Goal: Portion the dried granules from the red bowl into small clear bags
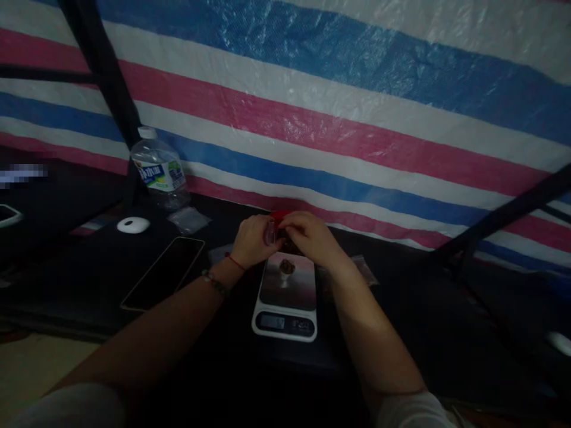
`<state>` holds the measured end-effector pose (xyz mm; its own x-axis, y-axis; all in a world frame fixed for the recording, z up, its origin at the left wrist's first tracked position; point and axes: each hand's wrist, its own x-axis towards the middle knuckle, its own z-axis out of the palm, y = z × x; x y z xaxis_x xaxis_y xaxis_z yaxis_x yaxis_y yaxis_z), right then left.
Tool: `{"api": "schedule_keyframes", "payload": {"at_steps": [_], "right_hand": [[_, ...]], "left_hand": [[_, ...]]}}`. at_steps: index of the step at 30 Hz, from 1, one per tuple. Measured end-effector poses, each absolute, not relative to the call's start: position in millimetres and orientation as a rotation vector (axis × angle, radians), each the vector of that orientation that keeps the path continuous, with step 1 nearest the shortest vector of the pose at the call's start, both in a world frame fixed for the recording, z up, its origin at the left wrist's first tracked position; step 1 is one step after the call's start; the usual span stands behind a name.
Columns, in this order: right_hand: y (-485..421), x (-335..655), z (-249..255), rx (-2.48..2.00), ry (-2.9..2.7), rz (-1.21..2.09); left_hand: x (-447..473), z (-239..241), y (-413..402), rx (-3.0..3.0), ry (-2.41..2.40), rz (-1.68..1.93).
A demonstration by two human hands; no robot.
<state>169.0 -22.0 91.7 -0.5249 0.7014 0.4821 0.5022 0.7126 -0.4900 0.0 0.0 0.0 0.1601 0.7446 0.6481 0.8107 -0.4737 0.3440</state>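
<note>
Behind the platform of a white kitchen scale, my two hands work close together. The fingers of my left hand are closed around a small clear plastic piece, whose exact kind is unclear. My right hand has its fingertips drawn together over dark brown contents beside a red bag or wrapper; what they pinch, if anything, is hidden. On the scale's metal plate stands a tiny cup holding a brown lump. The scale's display is lit, but its digits are too blurred to read.
Left of the scale lie a phone, a white computer mouse and a clear plastic bag, with a large plastic bottle behind. Another small bag lies beyond my right forearm. A striped tarp hangs along the back.
</note>
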Motion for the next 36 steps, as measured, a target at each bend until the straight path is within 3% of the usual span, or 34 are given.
{"api": "schedule_keyframes", "payload": {"at_steps": [14, 19, 22, 30, 36], "right_hand": [[-4, 158, 59, -1.231, -2.274, 0.54], [7, 175, 64, -1.194, -2.277, 0.415], [10, 188, 71, -1.184, -2.198, 0.456], [12, 196, 72, -1.047, -2.072, 0.663], [18, 196, 65, -1.116, -2.042, 0.629]], "left_hand": [[5, -2, -4, -2.485, -1.408, -1.225], [-1, -6, 5, -2.565, -1.388, -1.265], [-5, -13, 12, -2.639, -1.414, -1.462], [-2, -35, 29, -2.674, -1.545, -2.448], [-7, -36, 31, -2.549, -1.532, -2.287]]}}
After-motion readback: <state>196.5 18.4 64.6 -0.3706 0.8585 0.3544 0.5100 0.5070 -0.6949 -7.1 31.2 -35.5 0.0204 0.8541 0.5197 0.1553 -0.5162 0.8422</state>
